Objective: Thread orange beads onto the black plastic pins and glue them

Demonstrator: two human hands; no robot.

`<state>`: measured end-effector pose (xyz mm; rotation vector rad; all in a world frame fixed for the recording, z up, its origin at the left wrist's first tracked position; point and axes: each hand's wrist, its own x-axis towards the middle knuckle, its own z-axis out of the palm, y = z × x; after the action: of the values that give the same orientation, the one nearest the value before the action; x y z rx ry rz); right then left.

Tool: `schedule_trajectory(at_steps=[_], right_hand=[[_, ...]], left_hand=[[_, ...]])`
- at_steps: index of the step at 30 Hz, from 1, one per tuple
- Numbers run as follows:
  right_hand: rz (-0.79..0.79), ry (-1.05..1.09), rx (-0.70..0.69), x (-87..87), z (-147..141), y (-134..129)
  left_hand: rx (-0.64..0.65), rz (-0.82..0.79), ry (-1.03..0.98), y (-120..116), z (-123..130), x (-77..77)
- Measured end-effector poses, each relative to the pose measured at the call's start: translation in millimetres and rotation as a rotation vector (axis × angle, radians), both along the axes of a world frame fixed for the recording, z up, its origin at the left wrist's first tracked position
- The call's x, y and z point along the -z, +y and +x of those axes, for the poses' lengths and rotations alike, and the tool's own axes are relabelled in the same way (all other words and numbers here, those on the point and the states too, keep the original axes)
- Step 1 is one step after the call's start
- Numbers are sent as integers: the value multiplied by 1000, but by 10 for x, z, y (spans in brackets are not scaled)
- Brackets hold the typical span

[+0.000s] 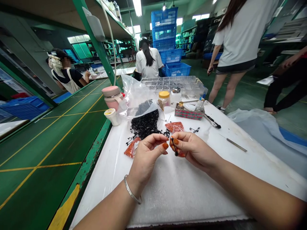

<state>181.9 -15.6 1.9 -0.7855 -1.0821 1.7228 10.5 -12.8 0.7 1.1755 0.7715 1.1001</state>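
My right hand [189, 147] pinches a small black part [175, 149] between thumb and fingers. Just to its left, my left hand [151, 148] has its thumb and index finger curved close together; whether anything tiny sits between them is too small to tell. Behind my hands a pile of black parts [145, 124] spills from a clear plastic bag [134, 92]. One bag of small orange pieces [174, 126] lies beyond my fingertips, and another orange bag [130, 147] is beside my left hand.
A pink cup [112, 97], a white tub [112, 117], a yellow-lidded jar [164, 99], a small box [189, 113] and a divided tray [170, 83] stand farther back. A cutter [212, 121] and a thin tool [236, 145] lie right. Several people are around.
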Motion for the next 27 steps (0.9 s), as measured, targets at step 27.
schedule_trajectory(at_steps=[27], right_hand=[[-186,29,-184,66,71,49]], left_hand=[[57,223,170,22,-59,22]])
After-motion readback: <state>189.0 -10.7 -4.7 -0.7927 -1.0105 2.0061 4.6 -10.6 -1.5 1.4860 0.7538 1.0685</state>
